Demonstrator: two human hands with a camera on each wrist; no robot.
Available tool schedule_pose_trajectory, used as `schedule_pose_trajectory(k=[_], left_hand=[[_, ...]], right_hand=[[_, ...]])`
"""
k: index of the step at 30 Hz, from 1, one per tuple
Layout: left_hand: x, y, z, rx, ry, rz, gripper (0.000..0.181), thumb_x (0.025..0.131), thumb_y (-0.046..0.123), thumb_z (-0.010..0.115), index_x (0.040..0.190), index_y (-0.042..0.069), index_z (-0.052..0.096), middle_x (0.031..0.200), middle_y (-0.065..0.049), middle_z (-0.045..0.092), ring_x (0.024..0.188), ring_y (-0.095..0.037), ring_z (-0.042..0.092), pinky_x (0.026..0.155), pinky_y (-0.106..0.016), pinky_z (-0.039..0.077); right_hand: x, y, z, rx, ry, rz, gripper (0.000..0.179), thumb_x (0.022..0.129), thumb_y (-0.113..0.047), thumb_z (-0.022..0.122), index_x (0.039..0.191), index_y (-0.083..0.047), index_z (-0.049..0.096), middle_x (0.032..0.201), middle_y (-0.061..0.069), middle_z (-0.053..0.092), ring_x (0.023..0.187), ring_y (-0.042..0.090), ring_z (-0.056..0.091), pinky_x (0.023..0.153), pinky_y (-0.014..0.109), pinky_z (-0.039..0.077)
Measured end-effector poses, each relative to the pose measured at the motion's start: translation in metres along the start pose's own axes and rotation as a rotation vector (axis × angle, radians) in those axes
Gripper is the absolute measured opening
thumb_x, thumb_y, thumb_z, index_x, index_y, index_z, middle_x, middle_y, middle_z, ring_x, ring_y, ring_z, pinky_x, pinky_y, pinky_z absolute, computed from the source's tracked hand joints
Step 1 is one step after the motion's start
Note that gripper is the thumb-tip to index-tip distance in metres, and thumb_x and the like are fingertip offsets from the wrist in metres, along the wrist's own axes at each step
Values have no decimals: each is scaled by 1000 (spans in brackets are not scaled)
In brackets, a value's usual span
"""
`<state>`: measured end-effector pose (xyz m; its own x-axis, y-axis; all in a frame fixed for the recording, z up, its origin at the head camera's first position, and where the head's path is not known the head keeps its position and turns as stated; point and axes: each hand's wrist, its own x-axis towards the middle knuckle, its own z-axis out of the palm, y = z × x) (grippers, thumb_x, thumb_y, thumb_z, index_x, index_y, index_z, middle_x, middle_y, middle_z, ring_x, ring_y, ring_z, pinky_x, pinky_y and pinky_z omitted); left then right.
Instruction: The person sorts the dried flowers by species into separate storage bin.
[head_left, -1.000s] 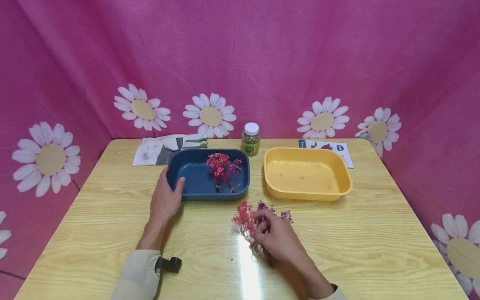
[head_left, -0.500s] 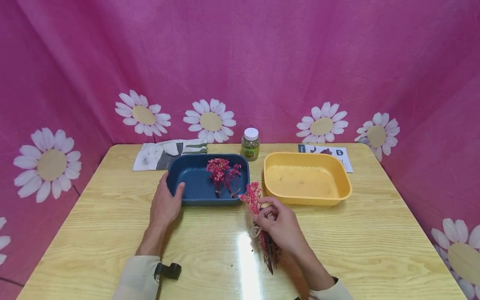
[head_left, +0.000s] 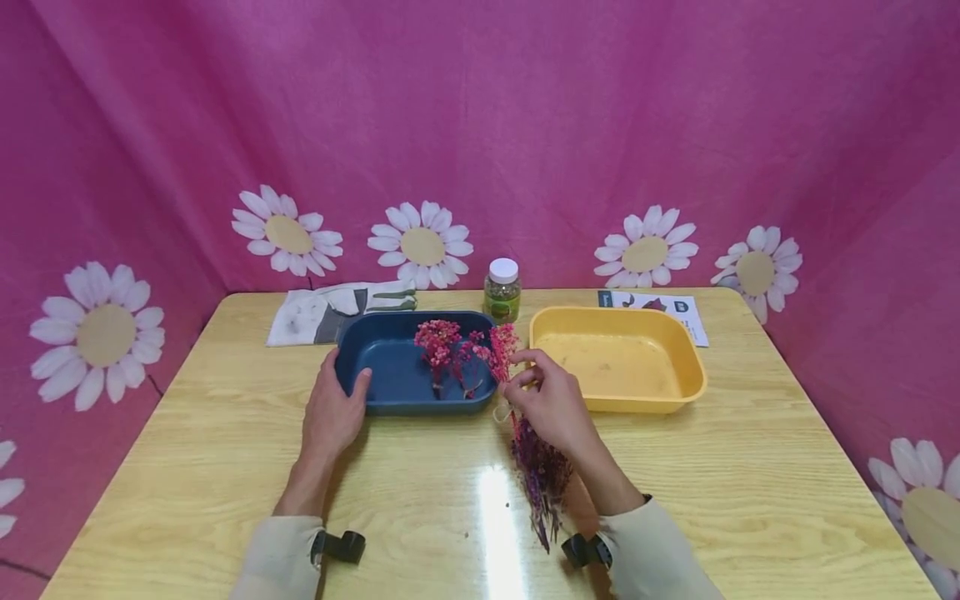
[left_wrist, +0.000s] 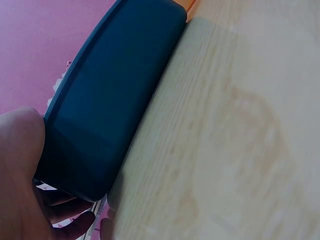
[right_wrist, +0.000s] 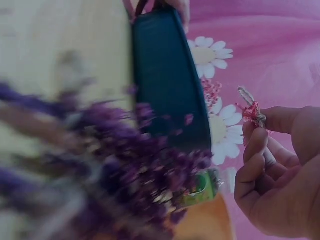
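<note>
My left hand [head_left: 333, 412] grips the left end of a dark blue plastic tub [head_left: 420, 408], thumb over the rim and fingers along the outside. Two pink dried-flower sprigs [head_left: 437, 340] stand inside it. Above the tub's right rim, my right hand [head_left: 551, 400] pinches a pink dried-flower bunch [head_left: 502, 342] between thumb and forefinger. A loop of twine [right_wrist: 245, 95] shows at the pinch in the right wrist view. Purple dried flowers [head_left: 540, 467] trail below this hand toward the front edge; they look large and blurred in the right wrist view.
Right of the blue tub sits a yellow tub [head_left: 615, 404] with small specks on its floor. Between them at the back stands a white-capped jar [head_left: 502, 292]. Work gloves [head_left: 300, 321] lie behind the blue tub, a printed card [head_left: 693, 321] behind the yellow one.
My right hand has lifted the pink bunch from the table and carried it forward to the blue tub's right rim, purple flowers trailing along. The left hand stays on the tub.
</note>
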<state>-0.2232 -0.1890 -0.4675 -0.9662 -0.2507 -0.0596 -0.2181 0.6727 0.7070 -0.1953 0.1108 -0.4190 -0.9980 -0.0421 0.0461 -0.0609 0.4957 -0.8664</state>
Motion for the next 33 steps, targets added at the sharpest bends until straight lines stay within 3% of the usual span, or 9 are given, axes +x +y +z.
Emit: schedule_pose_trajectory(k=[9, 26, 33], left_hand=[[-1, -2, 1, -4, 7, -15, 76, 98, 49, 45, 156, 12, 12, 159, -18, 23, 146, -38, 26, 117, -55, 23], [1, -1, 0, -15, 8, -12, 75, 98, 46, 47, 155, 12, 13, 159, -18, 24, 145, -37, 26, 117, -54, 22], [1, 0, 0, -12, 6, -17, 75, 98, 46, 47, 156, 12, 13, 159, -18, 23, 145, -37, 26, 117, -54, 23]], right_hand=[[23, -20, 8, -42, -22, 34, 39, 86, -25, 73, 122, -19, 58, 85, 1, 70, 68, 15, 61, 55, 28, 45], [62, -22, 29, -119, -56, 64, 35, 86, -21, 74, 117, -18, 59, 75, -1, 69, 59, 11, 64, 59, 26, 47], [72, -22, 36, -260, -16, 40, 27, 83, -20, 75, 108, -16, 66, 78, 0, 69, 67, 11, 64, 65, 29, 50]])
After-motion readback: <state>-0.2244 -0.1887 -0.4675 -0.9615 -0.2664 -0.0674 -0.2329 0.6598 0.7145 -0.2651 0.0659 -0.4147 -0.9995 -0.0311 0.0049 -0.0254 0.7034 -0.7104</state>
